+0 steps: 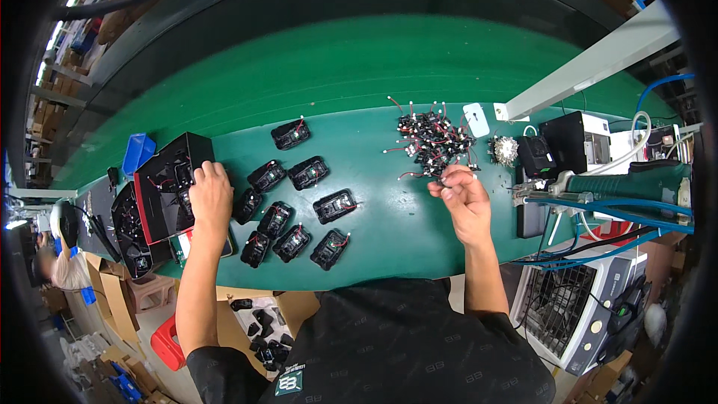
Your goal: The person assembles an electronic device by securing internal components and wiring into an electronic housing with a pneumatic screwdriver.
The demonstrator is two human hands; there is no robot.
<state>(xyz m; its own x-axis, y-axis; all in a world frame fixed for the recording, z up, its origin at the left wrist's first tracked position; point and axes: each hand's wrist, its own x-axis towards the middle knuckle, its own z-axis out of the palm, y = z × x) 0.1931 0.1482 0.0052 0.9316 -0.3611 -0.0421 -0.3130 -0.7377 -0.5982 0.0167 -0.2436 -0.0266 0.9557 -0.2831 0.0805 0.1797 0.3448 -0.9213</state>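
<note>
My left hand (212,193) reaches over the near edge of a black box with a red rim (152,209). Its fingers curl down among black housings with red wires; what they grip is hidden. My right hand (465,198) is raised at the near side of a heap of small black wired parts (435,141). Thumb and fingertips pinch a small dark part (443,182), too small to name. Between the hands, several black plastic housings (334,206) lie spread over the green mat (396,243), some with short red wires.
A blue bin (137,152) stands behind the box. Right of the heap lie a white card (475,120) and a bundle of pale metal pieces (503,150). A slanted metal post (591,60), blue hoses (613,204) and a green tool (632,185) occupy the right. Below sits an open carton (299,307).
</note>
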